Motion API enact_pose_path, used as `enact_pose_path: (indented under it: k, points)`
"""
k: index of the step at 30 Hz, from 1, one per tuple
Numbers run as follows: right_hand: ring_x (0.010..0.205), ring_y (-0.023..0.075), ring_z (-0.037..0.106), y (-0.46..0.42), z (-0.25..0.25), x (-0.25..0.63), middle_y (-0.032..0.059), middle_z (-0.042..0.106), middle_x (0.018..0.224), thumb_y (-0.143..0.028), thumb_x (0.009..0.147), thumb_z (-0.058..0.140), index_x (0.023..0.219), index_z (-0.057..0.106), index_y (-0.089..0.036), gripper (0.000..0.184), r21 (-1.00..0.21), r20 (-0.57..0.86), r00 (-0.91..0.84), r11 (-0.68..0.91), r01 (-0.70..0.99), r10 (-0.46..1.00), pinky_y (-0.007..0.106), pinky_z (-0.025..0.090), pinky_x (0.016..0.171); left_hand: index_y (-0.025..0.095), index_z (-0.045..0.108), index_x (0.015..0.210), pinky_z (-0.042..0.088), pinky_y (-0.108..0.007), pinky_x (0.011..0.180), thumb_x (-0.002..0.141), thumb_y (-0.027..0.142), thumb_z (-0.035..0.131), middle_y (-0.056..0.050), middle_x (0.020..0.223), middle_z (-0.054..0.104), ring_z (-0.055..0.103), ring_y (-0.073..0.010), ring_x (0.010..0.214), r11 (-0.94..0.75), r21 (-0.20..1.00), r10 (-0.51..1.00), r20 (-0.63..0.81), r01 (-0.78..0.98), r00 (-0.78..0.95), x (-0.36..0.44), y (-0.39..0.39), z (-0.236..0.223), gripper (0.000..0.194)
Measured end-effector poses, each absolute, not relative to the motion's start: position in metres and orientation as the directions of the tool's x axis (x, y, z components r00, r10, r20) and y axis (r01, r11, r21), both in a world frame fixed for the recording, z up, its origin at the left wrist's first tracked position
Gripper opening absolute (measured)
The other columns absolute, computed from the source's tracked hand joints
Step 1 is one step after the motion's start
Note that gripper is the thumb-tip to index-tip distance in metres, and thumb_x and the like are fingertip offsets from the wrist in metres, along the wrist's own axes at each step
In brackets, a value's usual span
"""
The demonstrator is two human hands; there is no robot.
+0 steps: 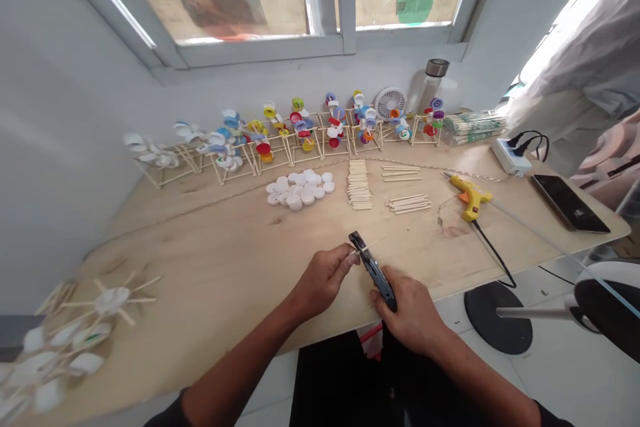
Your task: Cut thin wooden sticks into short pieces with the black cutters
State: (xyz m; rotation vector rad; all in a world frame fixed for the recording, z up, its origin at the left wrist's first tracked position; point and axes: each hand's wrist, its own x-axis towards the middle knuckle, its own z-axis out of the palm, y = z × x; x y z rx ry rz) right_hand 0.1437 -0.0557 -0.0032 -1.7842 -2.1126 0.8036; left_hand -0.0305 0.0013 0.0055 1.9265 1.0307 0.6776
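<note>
My left hand [327,275] pinches a thin wooden stick [364,250] between thumb and fingers. Its far end lies across the jaw end of a dark grey plier-like hand tool [375,270], whose exact kind I cannot make out. Around the handles of that tool, my right hand [410,310] is closed. Both hands are over the table's front part. Beyond them lie a row of short wooden sticks [359,185], a small group of longer sticks [401,174], another bundle of sticks [409,204] and a pile of white bottle caps [300,189].
Bottle-cap wheels on stick frames [305,127] line the wall. A yellow glue gun [470,197], phone [570,203] and power strip [511,157] are at right. A small fan [390,104] and bottle [431,90] stand behind. Unmounted wheels [111,300] lie at left.
</note>
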Motion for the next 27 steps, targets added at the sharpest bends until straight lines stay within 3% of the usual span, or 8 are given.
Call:
enact_pose_path:
  k: [3, 7, 10, 15, 20, 27]
  points:
    - [0.073, 0.0184, 0.057, -0.0564, -0.0038, 0.1436, 0.0026, 0.062, 0.075, -0.026, 0.082, 0.044, 0.087, 0.049, -0.019, 0.01, -0.567, -0.15, -0.21, 0.09, 0.819, 0.966, 0.025, 0.032, 0.063, 0.015, 0.056, 0.079, 0.038, -0.021, 0.054, 0.088, 0.034, 0.037, 0.001, 0.063, 0.052, 0.046, -0.0095, 0.056, -0.184, 0.937, 0.852, 0.001, 0.298, 0.523, -0.0313, 0.0029, 0.0073, 0.028]
    - [0.074, 0.0187, 0.057, -0.0572, -0.0044, 0.1436, 0.003, 0.062, 0.076, -0.026, 0.082, 0.044, 0.091, 0.05, -0.019, 0.013, -0.564, -0.157, -0.208, 0.086, 0.822, 0.965, 0.025, 0.032, 0.064, 0.015, 0.053, 0.077, 0.02, -0.018, 0.038, 0.086, 0.041, 0.04, 0.009, 0.044, 0.026, 0.021, -0.0055, 0.038, 0.091, 0.983, 0.801, -0.167, 0.16, 0.575, -0.0327, 0.0058, 0.0037, 0.03]
    - [0.072, 0.0186, 0.057, -0.0566, -0.0046, 0.1433, 0.0027, 0.062, 0.074, -0.027, 0.082, 0.044, 0.089, 0.05, -0.019, 0.012, -0.552, -0.165, -0.206, 0.082, 0.83, 0.965, 0.024, 0.032, 0.063, 0.015, 0.051, 0.077, 0.015, -0.018, 0.038, 0.085, 0.043, 0.041, 0.011, 0.044, 0.02, 0.017, -0.0051, 0.038, 0.188, 0.977, 0.764, -0.209, 0.099, 0.611, -0.0335, 0.0082, 0.0007, 0.03]
    - [0.07, 0.018, 0.057, -0.0535, -0.0058, 0.1414, 0.0019, 0.062, 0.072, -0.026, 0.082, 0.044, 0.085, 0.049, -0.02, 0.009, -0.531, -0.16, -0.183, 0.071, 0.844, 0.97, 0.024, 0.03, 0.06, 0.014, 0.053, 0.076, 0.024, -0.018, 0.041, 0.085, 0.042, 0.041, 0.008, 0.047, 0.032, 0.027, -0.0059, 0.041, 0.062, 0.975, 0.812, -0.175, 0.215, 0.557, -0.0332, 0.0106, 0.0035, 0.031]
    - [0.065, 0.0172, 0.056, -0.0516, -0.0076, 0.1398, 0.0007, 0.06, 0.068, -0.027, 0.081, 0.044, 0.08, 0.047, -0.02, 0.007, -0.503, -0.161, -0.177, 0.074, 0.861, 0.971, 0.025, 0.027, 0.057, 0.015, 0.056, 0.076, 0.037, -0.022, 0.059, 0.087, 0.036, 0.039, 0.0, 0.067, 0.052, 0.045, -0.0106, 0.062, -0.154, 0.931, 0.852, -0.045, 0.331, 0.522, -0.033, 0.0104, 0.0068, 0.03]
    - [0.062, 0.0165, 0.055, -0.0505, -0.0126, 0.1402, -0.0005, 0.059, 0.064, -0.027, 0.082, 0.043, 0.079, 0.045, -0.021, 0.007, -0.491, -0.156, -0.172, 0.075, 0.868, 0.973, 0.025, 0.025, 0.054, 0.016, 0.053, 0.073, 0.035, -0.021, 0.054, 0.088, 0.035, 0.035, 0.002, 0.058, 0.048, 0.044, -0.0101, 0.054, -0.255, 0.852, 0.86, -0.016, 0.456, 0.51, -0.0324, 0.0107, 0.0069, 0.03]
